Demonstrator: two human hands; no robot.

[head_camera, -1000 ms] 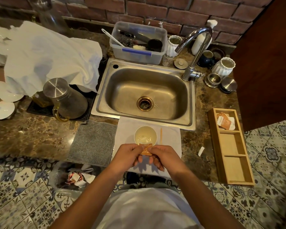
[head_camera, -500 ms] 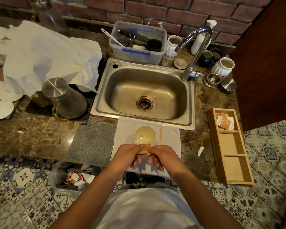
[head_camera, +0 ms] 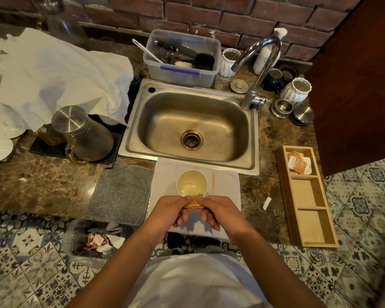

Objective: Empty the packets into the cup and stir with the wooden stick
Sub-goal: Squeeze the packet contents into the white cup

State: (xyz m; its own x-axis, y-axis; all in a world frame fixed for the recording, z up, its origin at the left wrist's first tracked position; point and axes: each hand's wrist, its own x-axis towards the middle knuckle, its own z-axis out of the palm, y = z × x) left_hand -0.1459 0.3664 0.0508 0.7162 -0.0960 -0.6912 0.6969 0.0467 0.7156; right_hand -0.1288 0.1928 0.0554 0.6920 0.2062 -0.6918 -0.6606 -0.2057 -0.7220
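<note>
Cup [head_camera: 191, 182] on white towel [head_camera: 225, 181] — marble counter [head_camera: 42, 185]

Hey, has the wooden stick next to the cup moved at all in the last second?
No. The wooden stick lies where it did, on the white towel just right of the cup, pointing toward the sink; any slight shift matches the camera's own.

Views: a single head view was supplied.
Position: the camera was worn on the person's head, above the brown marbled stone counter [head_camera: 42, 185].
Direction: it was aimed forward and steeply down.
Nearness: the forearms were seen close at the bottom.
Far edge: the red brick wall [head_camera: 209, 16] was reached at the top.
</note>
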